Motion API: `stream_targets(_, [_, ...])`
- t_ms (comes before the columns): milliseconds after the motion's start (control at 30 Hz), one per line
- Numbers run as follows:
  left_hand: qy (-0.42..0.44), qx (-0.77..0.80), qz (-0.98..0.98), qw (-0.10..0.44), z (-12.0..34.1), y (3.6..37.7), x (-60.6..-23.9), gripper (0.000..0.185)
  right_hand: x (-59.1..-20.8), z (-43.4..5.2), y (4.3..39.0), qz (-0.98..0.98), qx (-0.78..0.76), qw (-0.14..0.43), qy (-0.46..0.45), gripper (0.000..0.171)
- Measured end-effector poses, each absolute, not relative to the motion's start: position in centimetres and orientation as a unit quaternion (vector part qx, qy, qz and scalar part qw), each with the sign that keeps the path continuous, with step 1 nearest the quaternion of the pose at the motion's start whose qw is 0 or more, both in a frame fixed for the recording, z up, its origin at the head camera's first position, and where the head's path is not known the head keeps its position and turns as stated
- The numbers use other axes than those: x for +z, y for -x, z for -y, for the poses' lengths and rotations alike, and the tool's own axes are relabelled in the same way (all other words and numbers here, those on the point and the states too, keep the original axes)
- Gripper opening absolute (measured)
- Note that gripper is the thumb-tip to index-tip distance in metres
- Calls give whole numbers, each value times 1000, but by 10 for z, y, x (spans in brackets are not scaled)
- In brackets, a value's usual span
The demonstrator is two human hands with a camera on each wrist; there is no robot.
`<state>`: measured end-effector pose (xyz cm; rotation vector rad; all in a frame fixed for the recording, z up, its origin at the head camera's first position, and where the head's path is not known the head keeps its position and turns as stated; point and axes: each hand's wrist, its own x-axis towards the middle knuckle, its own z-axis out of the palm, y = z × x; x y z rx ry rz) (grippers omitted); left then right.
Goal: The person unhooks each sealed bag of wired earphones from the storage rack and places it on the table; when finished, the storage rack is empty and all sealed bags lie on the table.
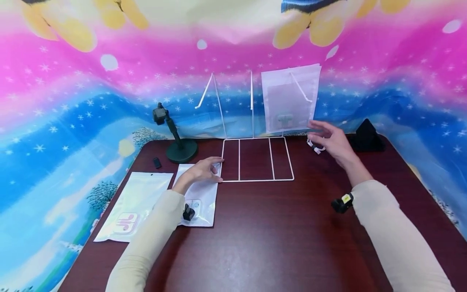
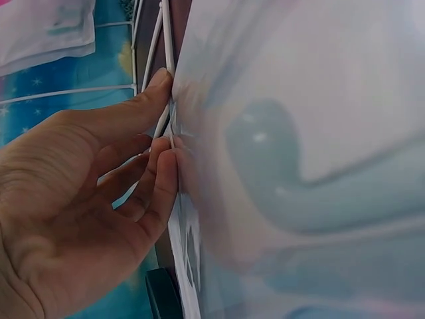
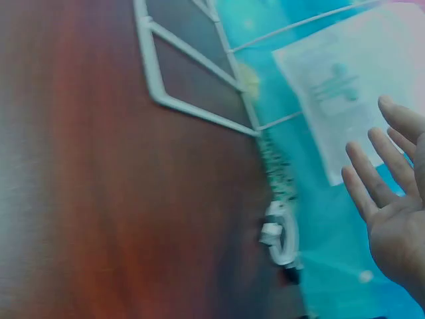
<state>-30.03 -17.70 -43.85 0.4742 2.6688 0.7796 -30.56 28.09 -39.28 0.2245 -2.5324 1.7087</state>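
A white wire rack point(image 1: 239, 159) stands at the back of the table, its flat base in front and angled hooks rising behind. At the base's left end, my left hand point(image 1: 198, 172) holds the side wire between thumb and fingertips; in the left wrist view the thumb tip touches the wire. Below that hand lies a white pouch point(image 1: 206, 198) with an earphone shape near its bottom. A similar white pouch point(image 1: 292, 91) hangs on the right hook. My right hand point(image 1: 333, 142) is beside that pouch's lower right corner, fingers spread and holding nothing.
Another white pouch point(image 1: 146, 194) lies at the table's left. A black stand point(image 1: 182, 151) and a small black item point(image 1: 157, 163) sit behind it. At the back right are a coiled white cable point(image 1: 316, 148) and a black holder point(image 1: 366, 136). A patterned cloth hangs behind.
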Motion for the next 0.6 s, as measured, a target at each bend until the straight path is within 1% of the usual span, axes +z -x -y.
stream_targets(167, [-170, 269, -935, 159, 176, 300, -439, 82, -360, -283, 314, 817, 566, 100, -54, 61])
stream_targets(267, [-173, 264, -935, 159, 176, 301, -440, 81, -341, -282, 319, 802, 582, 125, -54, 59])
stream_targets(400, [-167, 264, -936, 161, 176, 301, -439, 81, -318, -278, 325, 789, 597, 132, -59, 61])
stream_targets(600, [-168, 258, -938, 162, 175, 301, -437, 80, -296, -273, 331, 787, 602, 134, -35, 64])
